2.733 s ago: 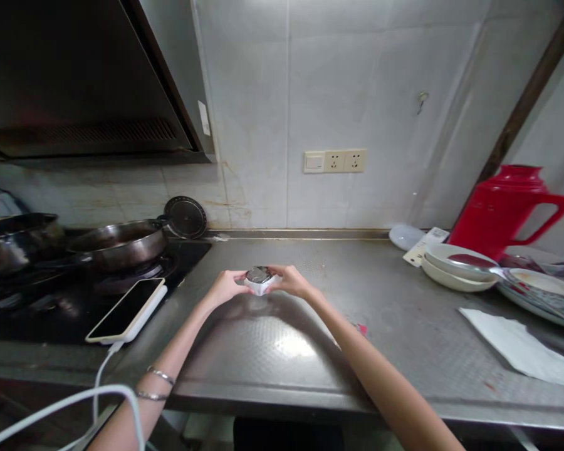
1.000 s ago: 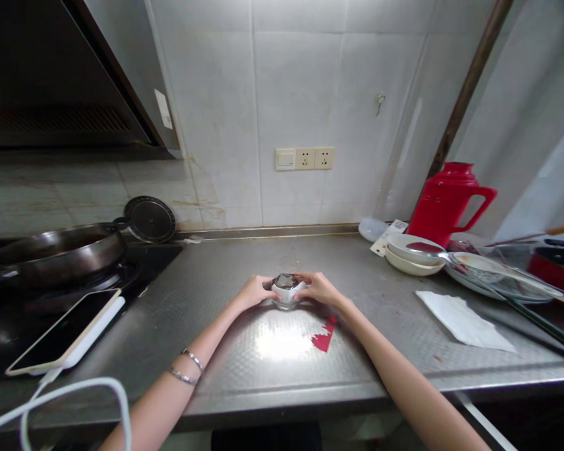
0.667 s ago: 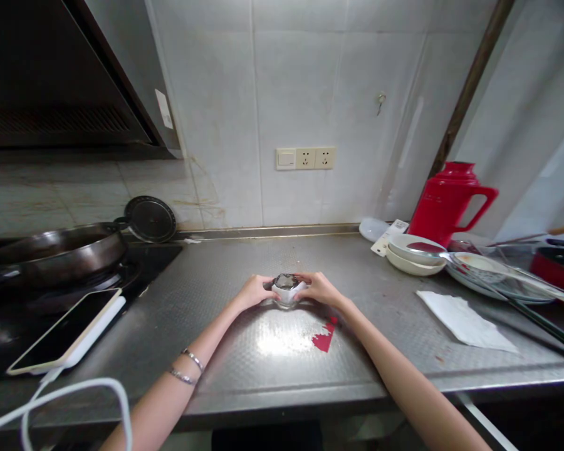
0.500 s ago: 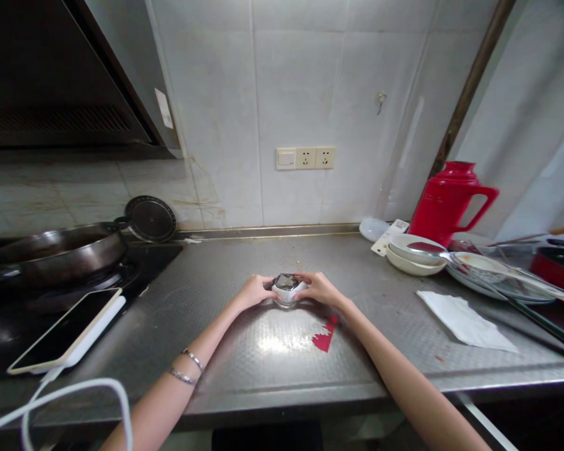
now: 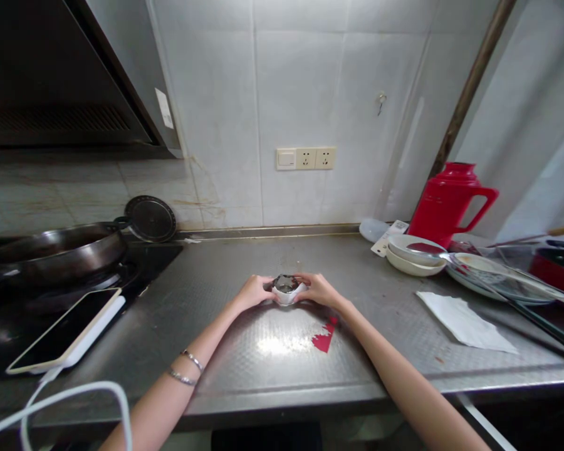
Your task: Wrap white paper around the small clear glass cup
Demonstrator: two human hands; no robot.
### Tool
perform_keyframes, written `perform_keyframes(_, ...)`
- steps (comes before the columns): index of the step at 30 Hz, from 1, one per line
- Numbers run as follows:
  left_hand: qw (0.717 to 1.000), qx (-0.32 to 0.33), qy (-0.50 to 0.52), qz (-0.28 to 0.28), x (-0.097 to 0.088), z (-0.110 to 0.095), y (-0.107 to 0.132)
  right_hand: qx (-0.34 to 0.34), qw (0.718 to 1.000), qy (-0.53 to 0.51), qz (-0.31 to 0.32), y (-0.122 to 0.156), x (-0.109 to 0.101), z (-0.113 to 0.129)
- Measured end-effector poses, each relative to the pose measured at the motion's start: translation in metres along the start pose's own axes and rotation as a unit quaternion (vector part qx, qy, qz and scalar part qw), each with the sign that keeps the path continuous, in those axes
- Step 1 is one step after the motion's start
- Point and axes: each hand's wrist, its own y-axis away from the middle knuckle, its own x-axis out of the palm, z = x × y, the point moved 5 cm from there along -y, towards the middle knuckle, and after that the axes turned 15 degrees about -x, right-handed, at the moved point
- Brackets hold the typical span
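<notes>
Between my two hands is a small round white container (image 5: 287, 297) with a dark, shiny, patchy top; its exact kind is too small to make out. My left hand (image 5: 256, 292) grips its left side, thumb at the near edge and fingers behind. On the opposite side, my right hand (image 5: 320, 290) clasps it the same way, fingertips over the rim. Both hands rest low over the metal countertop (image 5: 207, 357). A torn piece of red paper (image 5: 323, 340) lies just in front of my right hand.
On the left, a phone (image 5: 66, 332) with a white cable lies by the stove, which holds a steel pan (image 5: 70, 257). To the right are a white napkin (image 5: 465, 321), stacked bowls (image 5: 416, 263), plates (image 5: 479, 279) and a red thermos (image 5: 451, 203). Sockets (image 5: 305, 158) sit on the wall.
Both hands keep their place around the container. Its dark top looks slightly turned or tilted compared with before, and more of its white side shows.
</notes>
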Motion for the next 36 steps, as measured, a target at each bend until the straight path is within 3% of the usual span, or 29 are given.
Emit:
perform_keyframes(12,0.999,0.01,-0.034,0.003,-0.002,-0.002,0.002,-0.012,0.999,0.032,0.026,0.0,-0.002,-0.005)
perform_keyframes(16,0.998,0.018,-0.059,-0.002,-0.005,0.001,0.001,-0.002,0.998,0.06,0.001,0.0,-0.013,-0.002)
perform_keyframes(20,0.997,-0.007,-0.077,-0.019,-0.013,0.006,-0.002,0.002,0.995,0.1,0.006,0.0,-0.02,0.005)
perform_keyframes(25,0.994,-0.026,-0.072,-0.074,-0.028,0.001,0.001,-0.01,0.996,0.074,0.043,-0.002,-0.022,0.016)
perform_keyframes(28,0.986,0.018,-0.057,-0.158,-0.04,-0.013,0.009,-0.023,0.998,0.051,0.007,-0.004,-0.028,0.024)
perform_keyframes(32,0.952,0.066,0.019,-0.298,-0.055,-0.035,0.027,-0.037,0.996,-0.005,-0.087,-0.006,-0.034,0.033)
perform_keyframes(34,0.951,0.066,0.077,-0.291,-0.054,-0.042,0.032,-0.04,0.992,-0.034,-0.117,-0.006,-0.032,0.036)
perform_keyframes(36,0.967,0.05,0.122,-0.217,-0.043,-0.048,0.032,-0.041,0.989,-0.053,-0.131,-0.007,-0.027,0.038)
